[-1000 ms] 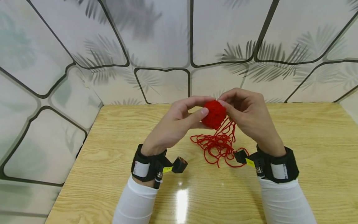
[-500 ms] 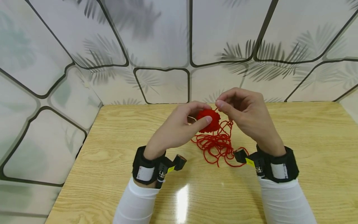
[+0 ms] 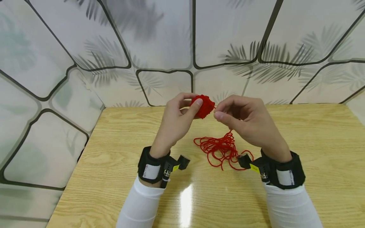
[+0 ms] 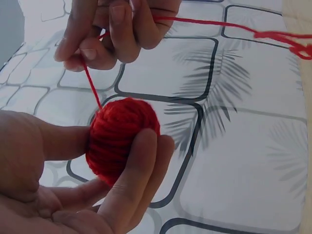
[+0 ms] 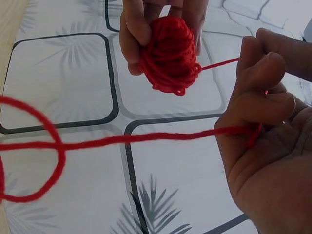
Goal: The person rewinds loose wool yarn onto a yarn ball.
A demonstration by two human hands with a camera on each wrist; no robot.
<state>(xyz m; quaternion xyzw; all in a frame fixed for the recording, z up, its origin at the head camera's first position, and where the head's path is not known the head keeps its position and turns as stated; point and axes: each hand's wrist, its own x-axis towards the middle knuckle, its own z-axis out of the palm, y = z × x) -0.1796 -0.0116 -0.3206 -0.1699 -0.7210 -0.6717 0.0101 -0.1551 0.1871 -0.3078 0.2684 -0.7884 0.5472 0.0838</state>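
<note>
My left hand holds a small red ball of yarn between thumb and fingers, raised over the table's far side. In the left wrist view the wound strands of the yarn ball show plainly. A short taut strand runs from the ball to my right hand, which pinches it between thumb and forefinger. The same yarn passes through the right hand's curled fingers and trails off as a loose strand. Below, a loose tangle of red yarn lies on the table.
The wooden table reaches back to a wall with a stone-and-leaf pattern. Each wrist wears a black strap with a small camera; the right camera overlaps the edge of the tangle in the head view.
The left hand first dipped with the yarn ball, then rose and moved left, turning it. The right hand shifted slightly left and down, still pinching the strand.
</note>
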